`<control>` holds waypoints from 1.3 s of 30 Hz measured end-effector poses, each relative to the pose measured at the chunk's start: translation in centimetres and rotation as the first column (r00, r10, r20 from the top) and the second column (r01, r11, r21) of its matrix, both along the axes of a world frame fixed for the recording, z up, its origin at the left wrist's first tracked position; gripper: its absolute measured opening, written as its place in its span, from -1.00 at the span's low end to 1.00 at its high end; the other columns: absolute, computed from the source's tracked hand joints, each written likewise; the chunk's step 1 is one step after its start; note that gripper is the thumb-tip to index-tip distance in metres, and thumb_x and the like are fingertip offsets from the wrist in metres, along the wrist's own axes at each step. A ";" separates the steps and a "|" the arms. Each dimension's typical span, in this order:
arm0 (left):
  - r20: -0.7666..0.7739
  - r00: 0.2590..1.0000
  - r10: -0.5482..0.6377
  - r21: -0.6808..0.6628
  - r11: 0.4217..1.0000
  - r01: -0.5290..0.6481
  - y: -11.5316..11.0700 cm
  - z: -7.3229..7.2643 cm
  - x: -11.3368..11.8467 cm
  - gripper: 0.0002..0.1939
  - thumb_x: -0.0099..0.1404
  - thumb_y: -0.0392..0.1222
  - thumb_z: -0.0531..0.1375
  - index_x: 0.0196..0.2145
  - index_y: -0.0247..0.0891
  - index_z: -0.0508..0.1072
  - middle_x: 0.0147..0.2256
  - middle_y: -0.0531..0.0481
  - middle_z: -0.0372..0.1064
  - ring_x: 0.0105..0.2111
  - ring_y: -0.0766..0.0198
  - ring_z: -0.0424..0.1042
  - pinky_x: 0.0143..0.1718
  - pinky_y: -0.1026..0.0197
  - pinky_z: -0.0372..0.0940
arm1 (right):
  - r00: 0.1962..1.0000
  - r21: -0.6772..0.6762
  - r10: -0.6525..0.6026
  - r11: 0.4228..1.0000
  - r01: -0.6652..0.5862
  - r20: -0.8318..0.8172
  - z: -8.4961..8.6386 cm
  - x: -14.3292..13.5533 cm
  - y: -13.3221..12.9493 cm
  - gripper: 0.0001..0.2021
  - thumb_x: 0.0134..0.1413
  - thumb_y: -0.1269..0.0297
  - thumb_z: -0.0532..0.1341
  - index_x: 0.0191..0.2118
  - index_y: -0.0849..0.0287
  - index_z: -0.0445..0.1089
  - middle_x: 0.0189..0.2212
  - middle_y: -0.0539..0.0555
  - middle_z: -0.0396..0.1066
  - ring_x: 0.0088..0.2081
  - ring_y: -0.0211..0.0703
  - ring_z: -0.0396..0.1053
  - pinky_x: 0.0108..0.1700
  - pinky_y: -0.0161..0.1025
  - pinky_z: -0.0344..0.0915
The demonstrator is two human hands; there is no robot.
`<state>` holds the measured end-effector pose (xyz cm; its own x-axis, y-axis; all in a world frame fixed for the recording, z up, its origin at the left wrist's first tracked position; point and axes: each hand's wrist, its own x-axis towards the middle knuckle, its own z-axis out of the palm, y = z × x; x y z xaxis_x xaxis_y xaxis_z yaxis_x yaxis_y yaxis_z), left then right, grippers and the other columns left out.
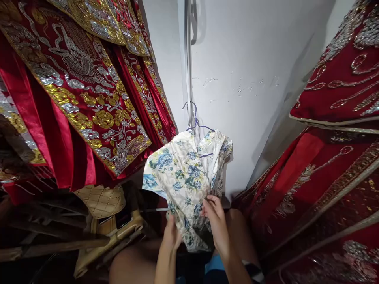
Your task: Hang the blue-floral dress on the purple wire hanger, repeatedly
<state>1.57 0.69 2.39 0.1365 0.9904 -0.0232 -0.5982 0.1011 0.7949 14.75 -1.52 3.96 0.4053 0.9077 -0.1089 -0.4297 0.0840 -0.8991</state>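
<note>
- Here's the floral blouse [185, 173], creased cream cloth with blue-green blooms, draped on a thin purple hanger [196, 114] against the pale wall [242, 51].
- Right hand [216, 221]: fingers curled nearly closed, pinching its front.
- Left hand [171, 234] at its lower edge, fingertips behind cloth; how far open, I can't tell.
- Glittering sequinned red garment [103, 114] one side, beaded red garment [334, 90] opposite, both cut off; shadow blurs the wooden frame [85, 252].
</note>
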 end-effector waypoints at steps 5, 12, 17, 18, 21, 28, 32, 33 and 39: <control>-0.357 0.912 0.200 0.020 0.978 -0.206 0.2 0.4 0.7 -0.52 0.06 0.08 0.45 -0.16 -0.28 0.56 -0.09 -0.22 0.56 0.02 -0.07 0.50 0.19 -0.05 0.27 | 0.984 -0.025 0.145 0.989 -0.149 -0.105 -1.2 -0.6 0.7 -0.54 -0.10 -0.12 0.39 -0.26 0.08 0.27 -0.61 -0.13 0.27 -0.56 -0.23 0.29 -0.46 -0.29 0.26; -0.067 0.982 0.177 -0.199 0.962 -0.187 -0.6 2.6 0.8 -0.40 0.00 -0.09 0.45 0.01 -0.22 0.49 -0.04 -0.19 0.55 0.06 -0.09 0.50 0.15 -0.05 0.34 | 0.940 -0.058 0.297 0.955 -0.291 0.167 -2.8 0.1 1.0 -0.54 0.00 -0.22 0.28 -0.31 0.09 0.24 -0.65 -0.17 0.13 -0.62 -0.32 0.04 -0.56 -0.33 0.03; -0.074 0.979 0.188 -0.201 0.959 -0.199 -0.8 3.3 -0.1 -0.36 -0.01 -0.14 0.44 0.06 -0.21 0.47 -0.04 -0.18 0.55 0.07 -0.09 0.49 0.17 -0.04 0.33 | 0.880 0.062 0.394 0.904 -0.423 0.265 -1.9 -0.4 0.4 -0.67 0.23 -0.04 0.17 -0.40 0.11 0.25 -0.59 -0.14 0.04 -0.56 -0.32 0.00 -0.51 -0.32 0.01; -0.077 0.978 0.192 -0.198 0.959 -0.204 -0.7 3.3 -0.2 -0.38 0.00 -0.13 0.44 0.05 -0.21 0.47 -0.05 -0.18 0.55 0.06 -0.08 0.49 0.16 -0.04 0.33 | 0.880 0.077 0.386 0.904 -0.421 0.277 -1.5 -0.5 0.4 -0.67 0.23 0.01 0.17 -0.45 0.12 0.23 -0.59 -0.13 0.02 -0.56 -0.32 -0.02 -0.51 -0.32 -0.02; -0.094 0.959 0.267 -0.213 0.936 -0.281 -0.1 2.9 -0.8 -0.53 0.09 -0.11 0.40 -0.04 -0.25 0.50 -0.12 -0.18 0.56 0.01 -0.04 0.51 0.09 -0.01 0.37 | 0.897 0.089 0.315 0.930 -0.357 0.310 -0.5 -0.4 0.2 -0.67 0.17 0.10 0.19 -0.55 0.13 0.20 -0.62 -0.12 0.03 -0.58 -0.34 -0.04 -0.53 -0.32 -0.07; -0.200 0.573 0.795 0.099 0.598 -0.795 1.7 0.2 -3.6 -0.67 0.08 -0.18 0.37 -0.18 -0.23 0.45 -0.23 0.01 0.41 -0.20 0.29 0.41 -0.07 0.25 0.30 | 0.883 0.001 0.332 0.936 -0.352 0.332 0.2 -0.1 -0.4 -0.71 0.12 0.08 0.19 -0.46 0.19 0.43 -0.73 -0.05 0.25 -0.64 -0.29 0.16 -0.53 -0.32 0.07; -0.368 0.769 0.522 0.322 0.848 -0.421 0.7 0.7 -2.9 -0.69 0.14 -0.14 0.35 -0.17 -0.26 0.44 -0.27 -0.03 0.42 -0.26 0.25 0.41 -0.15 0.22 0.32 | 0.903 -0.004 0.315 0.945 -0.328 0.293 0.5 -0.6 -0.5 -0.74 0.09 0.12 0.20 -0.44 0.19 0.46 -0.73 -0.06 0.25 -0.64 -0.31 0.15 -0.54 -0.34 0.05; -0.429 0.826 0.365 0.325 0.916 -0.235 0.3 1.0 -2.2 -0.71 0.17 -0.15 0.34 -0.16 -0.26 0.45 -0.27 -0.05 0.43 -0.26 0.22 0.42 -0.15 0.21 0.32 | 0.906 0.000 0.309 0.946 -0.323 0.290 0.7 -0.8 -0.6 -0.76 0.08 0.13 0.21 -0.45 0.19 0.46 -0.74 -0.07 0.25 -0.65 -0.31 0.15 -0.55 -0.34 0.05; -0.562 0.811 0.161 0.335 0.941 0.045 -1.2 1.4 1.6 -0.91 0.27 -0.26 0.18 -0.23 -0.25 0.41 -0.37 0.04 0.33 -0.31 0.25 0.35 -0.22 0.25 0.25 | 0.907 0.026 0.301 0.946 -0.323 0.294 1.2 -0.7 -1.0 -0.76 0.07 0.16 0.20 -0.49 0.17 0.46 -0.75 -0.09 0.21 -0.66 -0.31 0.14 -0.55 -0.34 0.08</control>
<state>3.13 -0.50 3.80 0.1416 0.9611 0.2373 -0.0172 -0.2373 0.9713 14.06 -2.49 5.15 0.1040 0.9938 0.0386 -0.1732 0.0563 -0.9833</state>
